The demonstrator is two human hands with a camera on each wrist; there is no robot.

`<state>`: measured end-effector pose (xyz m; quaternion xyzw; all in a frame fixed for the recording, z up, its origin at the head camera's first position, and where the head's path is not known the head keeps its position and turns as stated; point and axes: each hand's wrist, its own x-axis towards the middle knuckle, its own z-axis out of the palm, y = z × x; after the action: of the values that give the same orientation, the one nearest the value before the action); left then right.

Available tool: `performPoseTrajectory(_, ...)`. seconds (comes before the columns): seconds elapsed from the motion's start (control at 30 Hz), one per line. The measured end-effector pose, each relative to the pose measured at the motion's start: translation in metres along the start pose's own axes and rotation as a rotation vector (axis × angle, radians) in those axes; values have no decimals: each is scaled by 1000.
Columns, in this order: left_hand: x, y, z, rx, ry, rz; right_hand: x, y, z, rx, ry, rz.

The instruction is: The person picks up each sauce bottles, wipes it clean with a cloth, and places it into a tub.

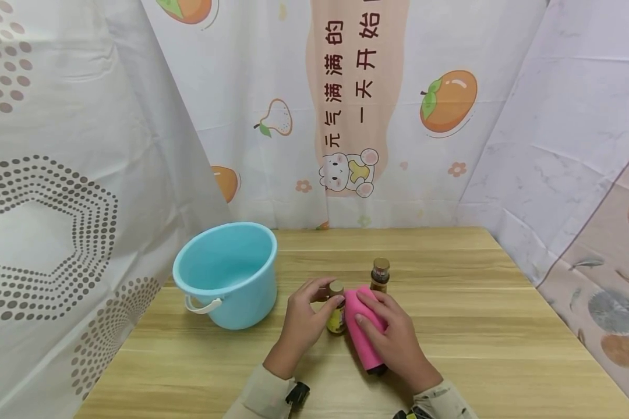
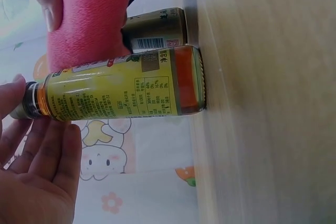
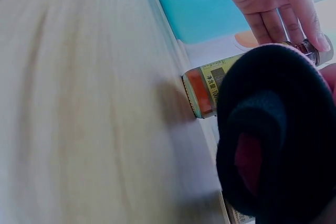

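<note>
My left hand (image 1: 303, 319) pinches the neck of a small glass bottle (image 1: 337, 321) just below its cap. The bottle stands upright on the table, with a yellow label and orange-red contents in the left wrist view. My right hand (image 1: 397, 336) grips a rolled pink plush cloth (image 1: 360, 340), holding it tilted beside the bottle. In the right wrist view the cloth's dark, hollow end (image 3: 294, 108) covers part of the bottle (image 3: 199, 90). Behind the cloth stands a second bottle (image 1: 381, 273) with a gold-brown cap, its lower part hidden in the head view.
A light blue bucket (image 1: 248, 299) with a white handle (image 1: 203, 306) stands on the left of the wooden table (image 1: 493, 326). Printed curtains (image 1: 272, 64) hang behind the table and along both sides.
</note>
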<state>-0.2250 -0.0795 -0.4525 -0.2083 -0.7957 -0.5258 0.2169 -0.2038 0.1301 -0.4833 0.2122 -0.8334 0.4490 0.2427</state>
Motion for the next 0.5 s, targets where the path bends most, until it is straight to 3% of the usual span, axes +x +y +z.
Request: performPoseTrajectory(0.5, 0, -1, -1, -38, -52, -1, 0, 1, 1, 58, -24, 56)
